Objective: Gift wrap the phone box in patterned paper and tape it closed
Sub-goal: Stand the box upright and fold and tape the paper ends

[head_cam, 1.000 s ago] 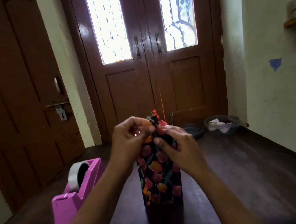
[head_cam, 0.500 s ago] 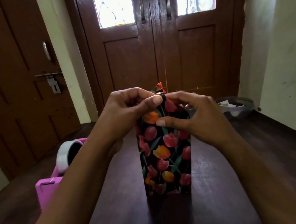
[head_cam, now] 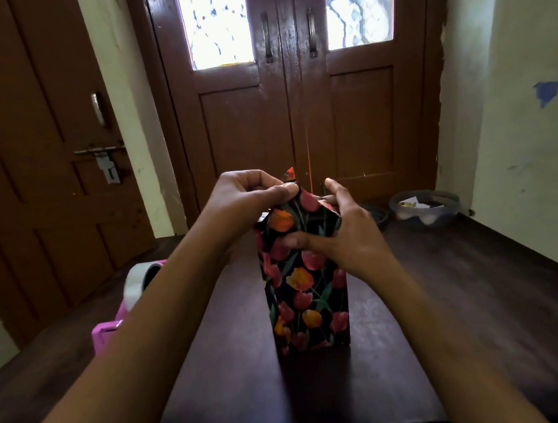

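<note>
The phone box (head_cam: 307, 298) stands upright on the dark wooden table (head_cam: 453, 313), wrapped in black paper with red and orange tulips. My left hand (head_cam: 245, 201) pinches the paper flap at the box's top left corner. My right hand (head_cam: 342, 235) grips the upper right of the box, thumb pressed across the front face and fingers curled over the top edge. A small point of paper (head_cam: 290, 173) sticks up behind my left fingers. The top end of the box is mostly hidden by my hands.
A pink tape dispenser (head_cam: 110, 327) with a roll of clear tape (head_cam: 138, 283) sits at the table's left, partly behind my left forearm. Two bowls (head_cam: 425, 208) stand at the far right of the table by the wall. Brown doors stand behind the table.
The view tilted down, then rose slightly. My hands stay at the box's top; the right thumb has slid lower on the front face and the right fingers have lifted apart over the top edge.
</note>
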